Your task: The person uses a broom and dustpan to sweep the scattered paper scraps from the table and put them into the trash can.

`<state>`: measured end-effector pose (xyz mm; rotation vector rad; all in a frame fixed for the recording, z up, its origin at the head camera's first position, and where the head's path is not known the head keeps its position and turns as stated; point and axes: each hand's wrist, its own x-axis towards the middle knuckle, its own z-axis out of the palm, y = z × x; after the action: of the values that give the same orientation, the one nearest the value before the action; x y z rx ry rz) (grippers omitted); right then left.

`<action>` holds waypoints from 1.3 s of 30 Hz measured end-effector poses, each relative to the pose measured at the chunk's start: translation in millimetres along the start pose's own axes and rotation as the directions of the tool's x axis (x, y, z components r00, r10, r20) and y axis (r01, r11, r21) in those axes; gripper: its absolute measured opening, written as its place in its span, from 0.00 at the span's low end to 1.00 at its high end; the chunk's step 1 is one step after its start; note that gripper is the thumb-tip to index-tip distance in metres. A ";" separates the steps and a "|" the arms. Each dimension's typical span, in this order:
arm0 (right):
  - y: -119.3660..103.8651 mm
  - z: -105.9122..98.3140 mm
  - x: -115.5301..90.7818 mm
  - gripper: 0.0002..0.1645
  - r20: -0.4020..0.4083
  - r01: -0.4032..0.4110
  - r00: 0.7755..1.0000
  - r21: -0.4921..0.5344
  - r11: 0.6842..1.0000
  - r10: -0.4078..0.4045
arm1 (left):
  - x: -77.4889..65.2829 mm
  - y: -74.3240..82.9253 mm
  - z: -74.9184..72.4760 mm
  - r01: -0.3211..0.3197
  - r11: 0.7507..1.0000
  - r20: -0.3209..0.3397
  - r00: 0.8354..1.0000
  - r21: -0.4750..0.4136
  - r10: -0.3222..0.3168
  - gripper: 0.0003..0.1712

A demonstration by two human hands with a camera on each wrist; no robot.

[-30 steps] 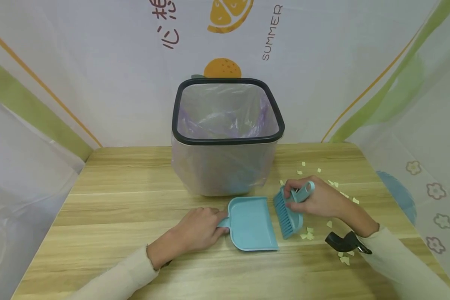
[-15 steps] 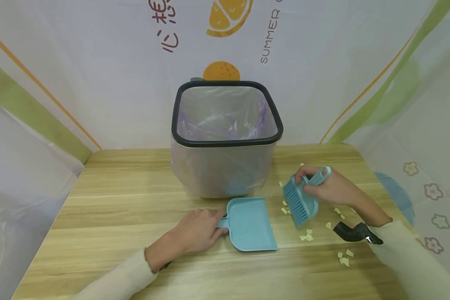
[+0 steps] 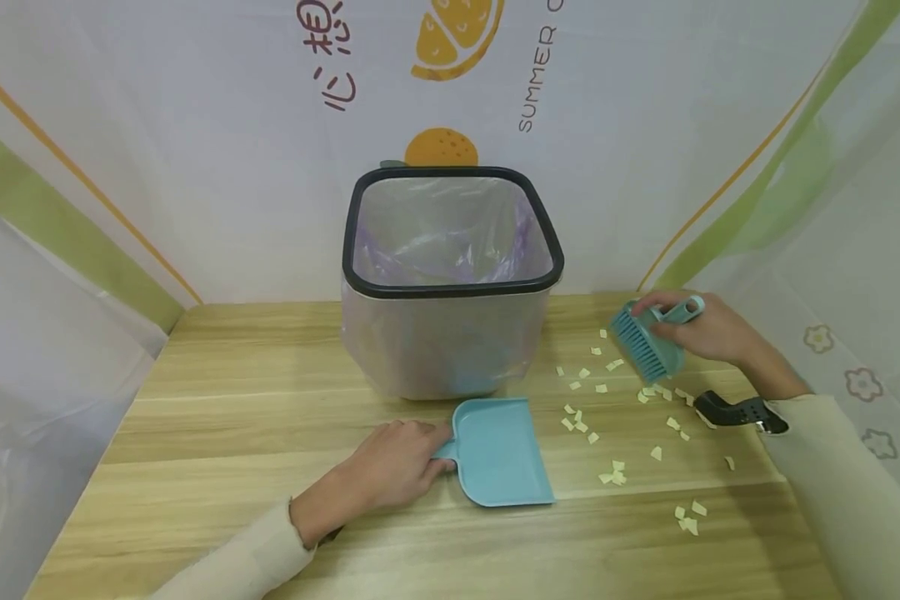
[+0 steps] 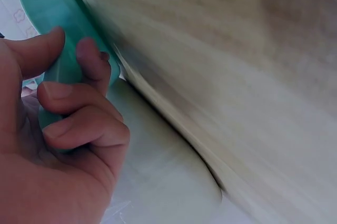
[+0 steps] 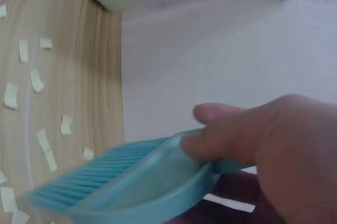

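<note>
A lined bin [image 3: 450, 346] is standing beyond the left hand [image 3: 393, 467] and pale scraps [image 5: 10, 97] are littering the bench [image 3: 232, 392] nearside of the right hand [image 3: 712, 329], which is gripping a brush [image 3: 656, 348], arm [image 3: 778, 373] outstretched, while the left, back upward, is gripping a dustpan [image 3: 498, 454] lying at its right.

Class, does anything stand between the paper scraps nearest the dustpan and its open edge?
Nothing visible does: only tabletop lies between those paper scraps and the dustpan. The brush, in the right hand, is farther right.
</note>
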<state>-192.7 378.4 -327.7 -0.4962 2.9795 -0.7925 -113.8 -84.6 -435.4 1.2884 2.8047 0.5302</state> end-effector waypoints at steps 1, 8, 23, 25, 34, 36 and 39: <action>2.6 -0.2 0.9 0.18 -0.002 0.000 1.000 0.002 1.000 0.000 | -0.2 0.1 0.7 0.002 1.000 0.001 1.000 -0.003 -0.002 0.14; 13.0 7.5 8.0 0.15 -0.046 0.028 0.998 -0.122 0.992 -0.034 | -0.7 2.1 1.4 0.026 1.000 0.007 1.000 -0.010 -0.026 0.14; 22.6 30.8 21.6 0.13 -0.086 0.068 0.991 -0.317 0.946 -0.100 | 4.5 6.6 -2.7 0.040 0.999 0.059 0.997 0.036 -0.042 0.11; 23.6 34.1 23.3 0.13 -0.075 0.072 0.992 -0.283 0.956 -0.097 | 5.1 7.2 -2.8 0.038 0.998 0.061 0.997 0.045 -0.041 0.11; 12.6 38.7 26.0 0.13 -0.030 0.128 0.990 -0.158 0.979 -0.134 | 6.6 5.9 -4.2 0.039 0.997 0.054 0.998 0.060 -0.043 0.13; 8.1 39.3 26.3 0.14 -0.020 0.162 0.986 -0.138 0.977 -0.167 | 6.9 5.1 -4.1 0.038 0.997 0.049 0.998 0.061 -0.041 0.13; 1.3 41.4 27.4 0.15 -0.009 0.222 0.975 -0.092 0.971 -0.224 | 7.2 4.4 -4.1 0.040 0.997 0.046 0.998 0.062 -0.042 0.13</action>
<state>-215.1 351.1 -362.6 -0.8452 3.0250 -0.6789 -115.9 -77.9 -429.3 1.2333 2.8227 0.4099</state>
